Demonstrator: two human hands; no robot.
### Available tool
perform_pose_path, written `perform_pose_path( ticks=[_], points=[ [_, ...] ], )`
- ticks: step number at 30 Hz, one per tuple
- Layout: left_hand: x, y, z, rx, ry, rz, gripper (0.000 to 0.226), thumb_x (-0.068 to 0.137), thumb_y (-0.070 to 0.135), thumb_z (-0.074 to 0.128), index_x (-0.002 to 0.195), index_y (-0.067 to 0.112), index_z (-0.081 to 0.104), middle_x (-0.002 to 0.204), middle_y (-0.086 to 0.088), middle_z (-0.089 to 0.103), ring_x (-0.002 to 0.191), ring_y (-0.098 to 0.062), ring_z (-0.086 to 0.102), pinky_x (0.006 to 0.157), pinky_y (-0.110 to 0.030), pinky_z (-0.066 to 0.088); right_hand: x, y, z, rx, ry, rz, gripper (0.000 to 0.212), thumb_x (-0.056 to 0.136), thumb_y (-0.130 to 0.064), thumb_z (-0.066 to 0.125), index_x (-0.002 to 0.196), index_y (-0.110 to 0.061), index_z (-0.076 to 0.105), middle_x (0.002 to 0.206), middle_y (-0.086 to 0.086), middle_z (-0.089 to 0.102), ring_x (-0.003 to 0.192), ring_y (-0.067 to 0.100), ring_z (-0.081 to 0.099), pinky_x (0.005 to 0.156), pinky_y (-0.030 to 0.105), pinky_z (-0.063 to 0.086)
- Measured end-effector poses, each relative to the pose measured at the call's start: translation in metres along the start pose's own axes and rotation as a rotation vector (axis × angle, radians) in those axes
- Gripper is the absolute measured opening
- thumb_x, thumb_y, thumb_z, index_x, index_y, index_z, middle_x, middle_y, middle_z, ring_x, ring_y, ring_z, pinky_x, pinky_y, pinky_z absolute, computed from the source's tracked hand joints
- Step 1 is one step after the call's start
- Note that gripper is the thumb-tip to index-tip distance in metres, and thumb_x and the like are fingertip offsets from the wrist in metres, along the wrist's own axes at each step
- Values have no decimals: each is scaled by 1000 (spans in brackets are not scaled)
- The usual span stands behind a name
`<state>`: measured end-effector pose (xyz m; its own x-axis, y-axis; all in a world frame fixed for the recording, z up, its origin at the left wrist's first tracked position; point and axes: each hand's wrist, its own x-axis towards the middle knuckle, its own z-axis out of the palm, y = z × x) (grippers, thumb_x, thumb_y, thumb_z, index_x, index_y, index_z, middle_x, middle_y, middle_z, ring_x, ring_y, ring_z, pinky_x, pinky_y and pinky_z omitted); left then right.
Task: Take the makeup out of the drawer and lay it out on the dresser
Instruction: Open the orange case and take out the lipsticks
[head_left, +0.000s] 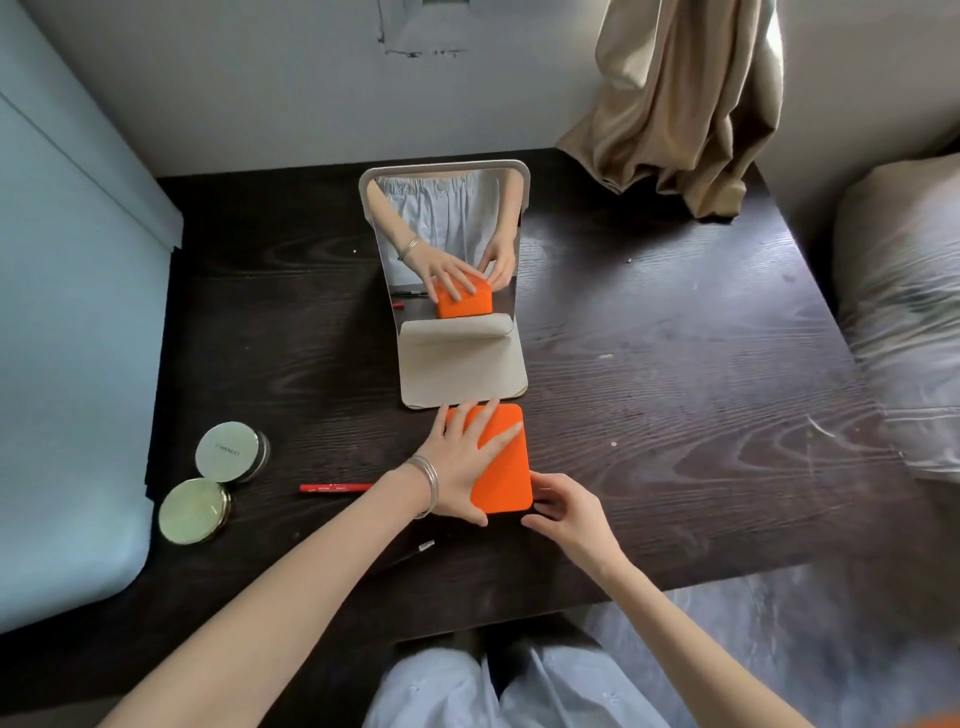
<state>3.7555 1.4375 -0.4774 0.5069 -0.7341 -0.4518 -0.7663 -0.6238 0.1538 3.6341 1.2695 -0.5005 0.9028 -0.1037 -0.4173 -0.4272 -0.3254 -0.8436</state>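
An orange box (506, 470) sits on the dark wooden dresser (675, 395), just in front of the mirror's base. My left hand (460, 467) lies flat on its lid with fingers spread. My right hand (563, 512) grips the box's near right corner. Two round gold-green compacts (231, 451) (193, 512) lie at the left. A red pencil (332, 488) rests beside my left wrist. A thin dark stick (415, 552) with a light tip lies partly under my left forearm. The drawer is not in view.
A standing mirror (447, 244) on a beige base (462, 364) faces me and reflects my hands and the box. A beige curtain (685, 104) hangs onto the back right of the dresser. A blue panel (67, 338) borders the left, bedding (904, 322) the right.
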Motion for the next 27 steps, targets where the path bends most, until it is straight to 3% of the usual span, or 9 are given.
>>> perform_pose_path(
  ticks=[5, 9, 15, 21, 25, 27],
  points=[
    [-1, 6, -1, -11, 10, -49, 123, 61, 64, 69, 145, 29, -14, 153, -15, -13, 139, -39, -6, 113, -58, 1, 1, 2, 7, -9, 67, -36, 52, 70, 2, 76, 116, -15, 61, 107, 0, 64, 96, 6, 64, 84, 15, 52],
    [0, 3, -1, -38, 43, -44, 120, 60, 61, 70, 145, 30, -8, 152, -16, -4, 138, -37, 0, 112, -54, 3, 2, 4, 10, -8, 105, -59, 46, 70, -3, 78, 111, -18, 63, 103, -7, 65, 96, 7, 65, 85, 24, 55],
    [1, 0, 9, -109, 105, -40, 115, 55, 63, 70, 144, 35, 2, 151, -13, 1, 136, -34, 4, 112, -51, 9, 0, 9, 15, -56, 146, -126, 47, 70, -11, 79, 115, -18, 65, 106, -12, 66, 102, 1, 61, 89, 17, 50],
    [1, -5, 17, -294, 183, -23, 106, 50, 61, 73, 135, 37, 15, 149, -6, 5, 136, -28, 3, 112, -48, 6, 1, 13, 16, -37, 163, -136, 46, 68, -11, 81, 111, -20, 67, 104, -17, 65, 100, -2, 62, 87, 13, 49],
    [-2, -12, 18, -382, 186, -23, 110, 51, 62, 77, 139, 26, 22, 151, -4, 6, 139, -22, 3, 116, -45, 5, 4, 12, 12, -36, 127, -123, 48, 67, -11, 81, 110, -26, 64, 103, -17, 65, 99, 0, 62, 86, 16, 52],
    [-6, -13, 18, -555, 197, -114, 115, 52, 55, 81, 142, 22, 17, 152, -5, 5, 141, -23, 2, 117, -47, 9, 5, 12, 12, -47, 119, -128, 49, 68, -10, 81, 111, -26, 63, 102, -17, 64, 99, 0, 62, 85, 17, 52]
  ],
)
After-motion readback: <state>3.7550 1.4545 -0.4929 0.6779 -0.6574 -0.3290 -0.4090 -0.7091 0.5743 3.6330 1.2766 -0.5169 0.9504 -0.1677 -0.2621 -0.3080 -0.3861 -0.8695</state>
